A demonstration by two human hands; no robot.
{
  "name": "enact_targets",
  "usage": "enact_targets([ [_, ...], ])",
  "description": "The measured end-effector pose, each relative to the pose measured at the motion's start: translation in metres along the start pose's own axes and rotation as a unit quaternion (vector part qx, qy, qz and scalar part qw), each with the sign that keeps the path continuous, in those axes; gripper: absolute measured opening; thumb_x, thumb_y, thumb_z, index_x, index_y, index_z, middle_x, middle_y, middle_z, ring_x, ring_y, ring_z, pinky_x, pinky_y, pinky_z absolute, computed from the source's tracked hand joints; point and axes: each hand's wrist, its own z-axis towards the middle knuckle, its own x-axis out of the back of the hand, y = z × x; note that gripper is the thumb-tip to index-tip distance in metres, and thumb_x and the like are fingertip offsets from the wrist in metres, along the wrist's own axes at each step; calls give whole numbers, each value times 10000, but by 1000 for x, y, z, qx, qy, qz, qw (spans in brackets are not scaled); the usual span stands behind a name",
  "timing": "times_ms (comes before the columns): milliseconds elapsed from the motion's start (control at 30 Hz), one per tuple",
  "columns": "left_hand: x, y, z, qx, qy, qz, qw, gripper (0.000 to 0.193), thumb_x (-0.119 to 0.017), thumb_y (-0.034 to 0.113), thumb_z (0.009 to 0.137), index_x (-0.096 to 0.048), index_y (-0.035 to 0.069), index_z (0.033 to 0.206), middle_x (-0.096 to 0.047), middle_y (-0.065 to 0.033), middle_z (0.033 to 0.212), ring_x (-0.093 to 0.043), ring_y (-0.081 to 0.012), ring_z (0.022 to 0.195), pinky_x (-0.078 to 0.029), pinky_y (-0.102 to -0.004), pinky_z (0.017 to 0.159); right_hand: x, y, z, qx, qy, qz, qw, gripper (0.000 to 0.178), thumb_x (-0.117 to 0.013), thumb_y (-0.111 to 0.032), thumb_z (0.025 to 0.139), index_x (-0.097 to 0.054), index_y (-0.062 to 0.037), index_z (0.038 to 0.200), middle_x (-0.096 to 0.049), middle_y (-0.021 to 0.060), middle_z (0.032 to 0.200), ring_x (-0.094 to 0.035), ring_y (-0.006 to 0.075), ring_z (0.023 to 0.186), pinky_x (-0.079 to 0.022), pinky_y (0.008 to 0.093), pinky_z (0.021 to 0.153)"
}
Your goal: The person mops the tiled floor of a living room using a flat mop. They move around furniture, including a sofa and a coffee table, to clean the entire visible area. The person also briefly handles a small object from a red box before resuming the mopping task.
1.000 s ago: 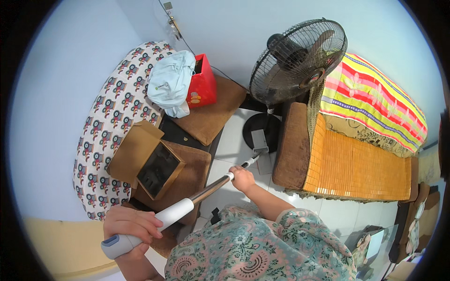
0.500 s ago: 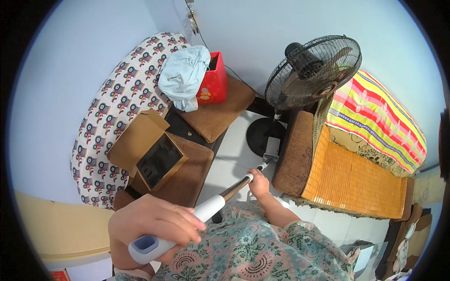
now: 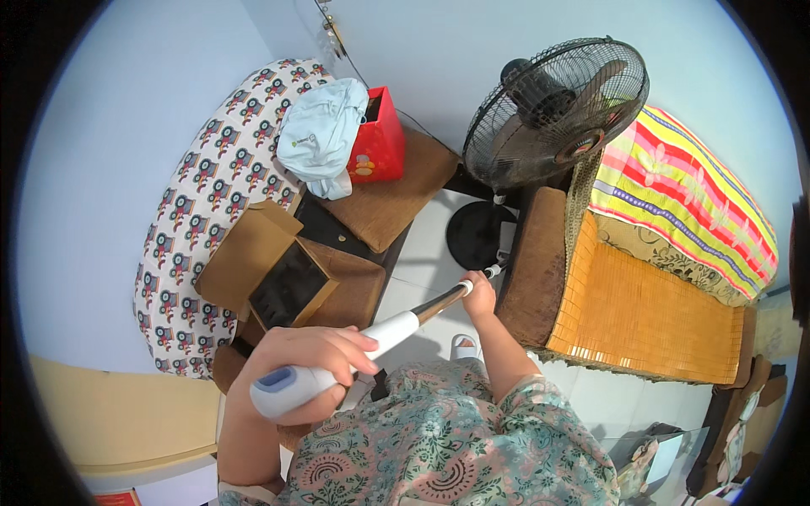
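Note:
I hold a long flat mop (image 3: 396, 331) slantwise in front of me, with a white grip and a shiny metal pole. My left hand (image 3: 314, 350) wraps round the white grip near its blue-grey end. Farther down, my right hand (image 3: 481, 297) is closed round the pole by its white collar. The grey mop head (image 3: 506, 238) is low on the floor, between the round black fan base (image 3: 475, 236) and the brown sofa arm (image 3: 533, 261). That arm hides part of the head.
A black standing fan (image 3: 557, 114) rises ahead. On the right is a sofa with a bamboo mat (image 3: 645, 308). To the left, brown cushions carry an open cardboard box (image 3: 291, 291) and a red box (image 3: 380, 139) with pale blue cloth (image 3: 321, 135). A slippered foot (image 3: 463, 347) shows below.
The mop's grip has risen and moved right with my left hand. My right hand has gone slightly forward and right, and the mop head is now more hidden beside the sofa arm.

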Motion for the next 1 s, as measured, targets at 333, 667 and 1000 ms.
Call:
enact_targets([
  [333, 34, 25, 9, 3, -8, 71, 997, 139, -612, 39, 538, -582, 6, 669, -638, -137, 689, -660, -270, 681, -528, -358, 680, -19, -31, -10, 24, -54, -16, 998, 149, -637, -115, 697, -629, -111, 845, -602, 85, 931, -584, 329, 850, -474, 420, 726],
  [667, 55, 87, 42, 75, -213, 211, 951, 90, -653, 68, 587, -627, 112, 661, -674, -28, 741, -668, -204, 783, -504, -303, 761, -29, -85, -20, 70, -158, 76, 982, 128, -591, -63, 724, -628, -120, 833, -604, 77, 961, -584, 320, 879, -469, 408, 749],
  [1000, 33, 28, 62, 21, 230, 57, 971, 333, -691, 186, 688, -422, 105, 867, -570, -45, 706, -582, -214, 771, -440, -344, 873, -34, -108, 53, 89, -134, 130, 978, 174, -567, -48, 728, -640, -134, 862, -616, 28, 910, -586, 292, 867, -470, 376, 729],
])
